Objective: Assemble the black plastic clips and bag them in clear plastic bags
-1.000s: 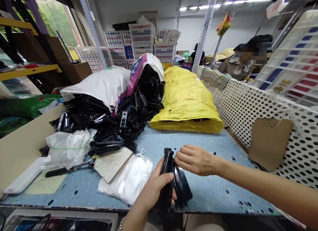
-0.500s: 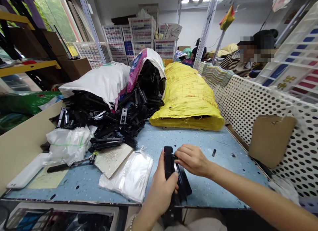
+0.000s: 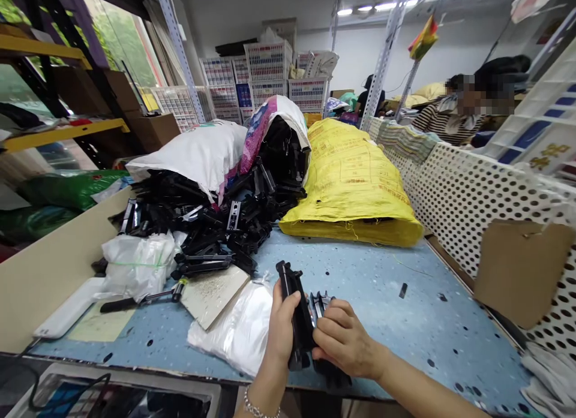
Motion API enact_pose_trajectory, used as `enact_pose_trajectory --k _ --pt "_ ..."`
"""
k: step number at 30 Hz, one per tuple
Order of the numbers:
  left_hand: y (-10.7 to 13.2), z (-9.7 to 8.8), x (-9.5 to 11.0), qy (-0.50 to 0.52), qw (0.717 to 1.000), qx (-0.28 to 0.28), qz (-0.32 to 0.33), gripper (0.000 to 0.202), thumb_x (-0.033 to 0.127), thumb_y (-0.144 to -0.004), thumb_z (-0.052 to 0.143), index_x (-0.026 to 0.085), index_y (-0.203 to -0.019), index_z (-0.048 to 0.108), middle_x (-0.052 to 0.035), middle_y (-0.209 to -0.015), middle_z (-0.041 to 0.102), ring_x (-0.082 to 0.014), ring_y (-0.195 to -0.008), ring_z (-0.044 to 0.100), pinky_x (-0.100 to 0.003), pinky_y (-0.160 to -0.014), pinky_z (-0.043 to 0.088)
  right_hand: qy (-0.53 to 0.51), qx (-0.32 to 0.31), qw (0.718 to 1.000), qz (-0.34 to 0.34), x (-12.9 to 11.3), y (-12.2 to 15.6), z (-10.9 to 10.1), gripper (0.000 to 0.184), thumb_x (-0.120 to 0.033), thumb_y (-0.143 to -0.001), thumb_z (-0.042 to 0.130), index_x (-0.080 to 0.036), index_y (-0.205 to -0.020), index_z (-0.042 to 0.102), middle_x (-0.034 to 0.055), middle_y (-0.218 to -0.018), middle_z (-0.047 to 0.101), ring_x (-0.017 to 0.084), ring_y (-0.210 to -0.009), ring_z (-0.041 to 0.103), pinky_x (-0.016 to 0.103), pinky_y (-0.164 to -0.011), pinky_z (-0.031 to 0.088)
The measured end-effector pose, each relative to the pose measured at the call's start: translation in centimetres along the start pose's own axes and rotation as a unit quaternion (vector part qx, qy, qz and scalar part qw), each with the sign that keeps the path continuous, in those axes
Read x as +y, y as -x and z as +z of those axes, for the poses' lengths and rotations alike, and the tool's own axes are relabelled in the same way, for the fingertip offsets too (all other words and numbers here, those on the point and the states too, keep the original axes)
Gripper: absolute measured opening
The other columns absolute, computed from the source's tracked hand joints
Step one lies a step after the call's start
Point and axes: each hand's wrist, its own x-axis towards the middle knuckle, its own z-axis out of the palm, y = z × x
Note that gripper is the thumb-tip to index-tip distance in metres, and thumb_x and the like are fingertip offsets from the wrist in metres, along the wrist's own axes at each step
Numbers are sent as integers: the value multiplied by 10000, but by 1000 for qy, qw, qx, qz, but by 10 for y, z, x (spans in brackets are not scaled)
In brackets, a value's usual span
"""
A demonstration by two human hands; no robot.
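Observation:
My left hand (image 3: 279,328) is wrapped round a long black plastic part (image 3: 292,304) and holds it upright over the near edge of the blue table (image 3: 373,286). My right hand (image 3: 344,340) grips the same assembly low on its right side, fingers curled over a ribbed black piece (image 3: 320,303) that sits against the long part. Both hands are closed. A flat clear plastic bag (image 3: 238,331) lies just left of my left hand.
A big pile of black plastic parts (image 3: 211,217) spills from white and pink sacks at the back left. A yellow sack (image 3: 355,178) lies behind. A white bundle (image 3: 137,265), a screwdriver (image 3: 139,299) and a card (image 3: 211,292) lie left. A perforated white panel (image 3: 468,196) walls the right; a person sits beyond it.
My right hand has slid from the top of the black part down to its lower right side. The part has tilted left and come nearer to me.

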Motion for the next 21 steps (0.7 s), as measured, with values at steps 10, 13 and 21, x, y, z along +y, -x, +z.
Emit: enact_pose_trajectory --k 10,13,21 --pt "-10 -29 -73 -161 985 48 46 462 334 -796 588 138 -1214 585 -150 -1303 562 -328 -1307 397 -431 -1128 195 -123 -61 921 364 79 -115 84 357 -342 -985 336 -197 -1273 488 131 -1246 528 234 -1186 483 423 -1008 403" --pt "-6 -12 -98 -182 977 58 90 523 306 -806 568 124 -1295 544 -175 -1385 476 -323 -1351 323 -408 -1146 134 -114 -74 906 400 107 -158 124 420 -341 -955 412 -166 -1334 463 189 -1373 447 316 -1274 423 497 -1010 390" --pt "-19 -33 -96 -174 978 59 95 589 314 -809 572 111 -1351 464 -191 -1270 526 -303 -1122 503 -401 -983 376 -260 -43 854 450 146 -137 120 351 -241 -852 593 -216 -1201 606 103 -1298 593 290 -1198 544 477 -1011 432"
